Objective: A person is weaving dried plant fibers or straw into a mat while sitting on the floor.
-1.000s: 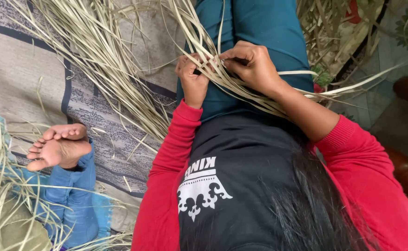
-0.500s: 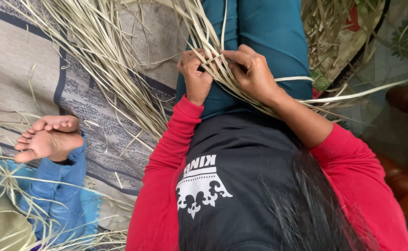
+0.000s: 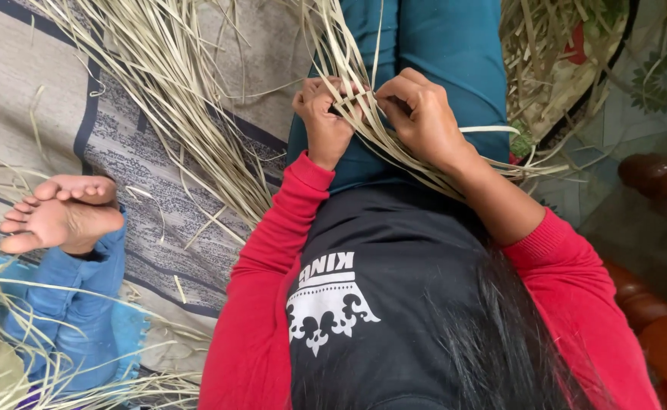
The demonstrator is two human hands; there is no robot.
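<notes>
1. Your left hand [image 3: 324, 121] was closed around a few of the pale dried leaf strips [image 3: 364, 114], fingers curled tight with the strips pinched under the thumb, just above your lap.
2. Your right hand [image 3: 425, 118] sat just beside it, nearly touching, fingertips narrowed onto the same bundle and pinching one strip where it crossed the others.
3. Compared with a second before, your hands had drawn closer together and the strips between them lay more tightly gathered; I judged that you had just tucked one strip across and were snugging it down.
4. The strips ran from your hands up over your teal trousers [image 3: 440, 45] and fanned out onto the patterned mat [image 3: 143, 190], with loose ends trailing past your right forearm.
5. Another person's bare feet [image 3: 60, 212], in blue trousers, rested on the mat well apart from your hands, among more loose strips.
</notes>
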